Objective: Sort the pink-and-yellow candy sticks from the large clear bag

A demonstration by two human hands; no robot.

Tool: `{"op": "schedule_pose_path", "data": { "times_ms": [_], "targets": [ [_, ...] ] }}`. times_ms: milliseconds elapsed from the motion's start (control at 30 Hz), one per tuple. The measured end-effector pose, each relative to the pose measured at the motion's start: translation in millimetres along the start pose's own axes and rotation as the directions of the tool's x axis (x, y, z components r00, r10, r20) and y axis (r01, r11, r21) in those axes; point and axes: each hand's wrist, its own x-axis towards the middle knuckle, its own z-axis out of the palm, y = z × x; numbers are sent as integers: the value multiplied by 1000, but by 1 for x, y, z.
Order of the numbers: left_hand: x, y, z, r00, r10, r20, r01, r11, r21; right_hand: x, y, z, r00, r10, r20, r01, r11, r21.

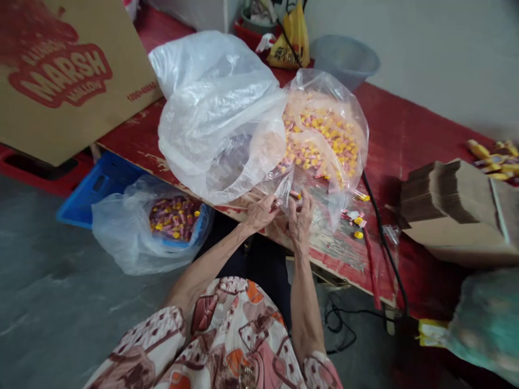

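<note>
A big clear plastic bag (324, 135) full of pink and yellow wrapped candies lies on the red table (405, 135), its loose empty top (214, 113) bunched up to the left. My left hand (261, 212) and my right hand (300, 216) meet at the bag's near edge by the table's front. Both have their fingers pinched together on small wrapped candies at the bag's opening. A few loose candies (357, 221) lie on the table just right of my right hand.
A blue crate (101, 183) on the floor holds another plastic bag of candies (174, 216). A marshmallow carton (68, 70) leans at upper left. Folded cardboard (454, 205) lies at right, with a black cable (385, 243), a grey bucket (344, 56) and a yellow bag (292, 40).
</note>
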Motion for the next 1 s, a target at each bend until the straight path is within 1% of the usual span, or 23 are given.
{"op": "schedule_pose_path", "data": {
  "times_ms": [67,100,133,167,200,267,333,367,433,500,567,600,700,733,867,933,1000],
  "targets": [
    [1,-3,3,1000,3,0,-3,1000,0,-7,-11,4,992,-50,114,45,998,45],
    [1,-5,4,1000,0,-6,-1,1000,-4,-10,-15,7,987,-56,153,48,997,58],
    [0,-6,5,1000,0,-14,-1,1000,-14,-12,-19,10,986,-43,163,33,998,61],
    [0,-8,6,1000,6,-25,-7,1000,-31,-15,-22,13,990,-10,142,3,999,52],
    [-1,-9,6,999,20,-36,-22,998,-54,-16,-24,14,995,35,94,-39,999,37],
    [-3,-12,5,996,62,-59,-68,992,-108,-15,-26,12,992,114,-47,-113,993,12],
    [-6,-14,3,992,95,-87,-107,984,-144,-11,-25,7,979,129,-158,-131,991,-1],
    [-7,-14,3,989,105,-104,-120,981,-151,-7,-23,4,976,117,-183,-121,993,-11],
    [-8,-15,2,983,119,-138,-140,979,-151,3,-16,-2,980,75,-184,-85,995,-47],
    [-9,-17,2,977,127,-173,-154,976,-157,13,-7,-6,987,52,-151,-66,993,-94],
    [-9,-19,3,972,123,-199,-159,971,-178,21,4,-8,988,55,-145,-75,988,-132],
    [-8,-20,3,971,118,-209,-159,968,-192,22,8,-9,985,62,-161,-85,986,-144],
    [-9,-22,5,967,108,-230,-162,959,-232,17,19,-10,970,71,-231,-110,980,-164],
    [-9,-23,5,965,108,-237,-167,956,-242,13,22,-9,970,70,-232,-112,979,-171],
    [-7,-24,4,953,123,-276,-198,944,-264,-2,25,-3,983,65,-173,-97,978,-185],
    [-4,-23,2,932,139,-334,-228,943,-244,-3,24,0,980,79,-183,-107,983,-148],
    [0,-22,1,904,187,-384,-272,945,-181,-1,24,0,972,113,-206,-135,986,-96]
  ]
}}
